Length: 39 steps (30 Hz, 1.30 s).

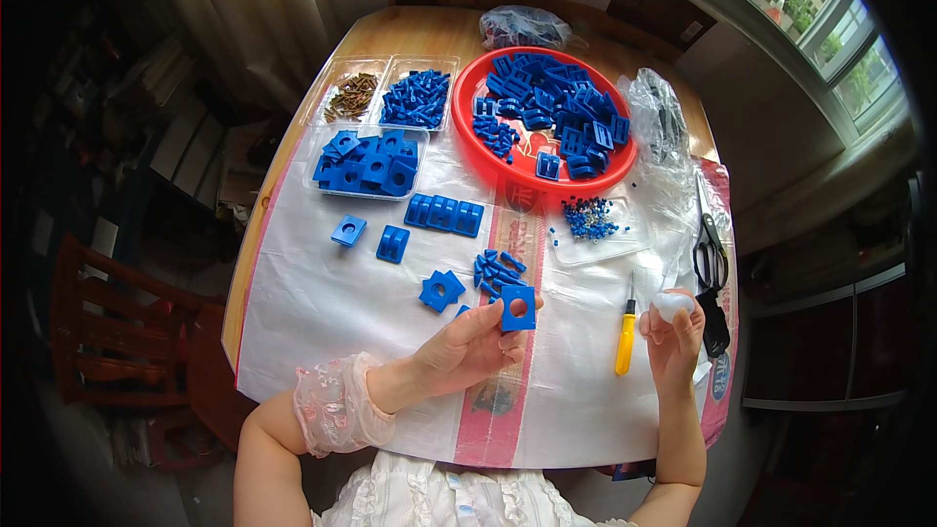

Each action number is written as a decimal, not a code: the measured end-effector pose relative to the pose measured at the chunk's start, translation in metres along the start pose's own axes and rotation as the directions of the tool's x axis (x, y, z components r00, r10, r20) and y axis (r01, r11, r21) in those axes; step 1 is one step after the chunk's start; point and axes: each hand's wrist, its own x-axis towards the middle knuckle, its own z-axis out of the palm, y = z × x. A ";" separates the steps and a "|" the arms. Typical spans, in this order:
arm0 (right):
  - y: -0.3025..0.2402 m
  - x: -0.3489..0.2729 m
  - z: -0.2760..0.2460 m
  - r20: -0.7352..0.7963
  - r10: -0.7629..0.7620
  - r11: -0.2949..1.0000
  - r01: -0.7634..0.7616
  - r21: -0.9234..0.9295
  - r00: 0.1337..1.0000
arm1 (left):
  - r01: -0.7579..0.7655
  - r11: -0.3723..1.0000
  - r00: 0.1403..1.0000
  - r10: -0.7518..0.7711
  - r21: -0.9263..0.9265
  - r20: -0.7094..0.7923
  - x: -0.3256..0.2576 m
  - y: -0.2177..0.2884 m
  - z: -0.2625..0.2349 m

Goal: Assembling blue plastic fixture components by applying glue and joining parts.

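Over the front middle of the table, my left hand [471,344] is closed on a blue square plate with a round hole [517,320], pinched by its left edge. At the right, my right hand [673,342] grips a rounded, whitish, translucent thing [672,304] whose kind I cannot make out. A yellow-handled screwdriver [626,342] lies just left of that hand. Small blue tapered pieces [495,271] are heaped behind the held plate. Some blue plates [441,290] lie overlapped left of this heap.
Farther back stand a red basin [630,176] of blue parts, a clear tub of blue plates [371,164], a tray of blue pieces [415,98] and brass-coloured screws [351,98]. Blue curved parts [444,215] form a row. Black scissors [711,254] lie near the right edge.
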 end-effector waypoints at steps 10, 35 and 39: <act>-0.015 0.013 -0.018 -0.221 -0.079 0.991 0.101 0.089 0.972 | -0.013 1.000 1.000 0.013 0.006 0.008 -0.001 -0.002 -0.002; -0.037 0.066 -0.047 -0.227 -0.222 0.667 -0.022 -0.744 0.948 | -0.017 0.994 0.999 0.022 0.111 -0.043 -0.001 -0.004 0.008; -0.022 0.082 -0.056 -0.163 -0.277 0.420 -0.034 -0.907 0.947 | -0.021 0.994 0.999 0.025 0.110 -0.032 -0.001 -0.003 0.009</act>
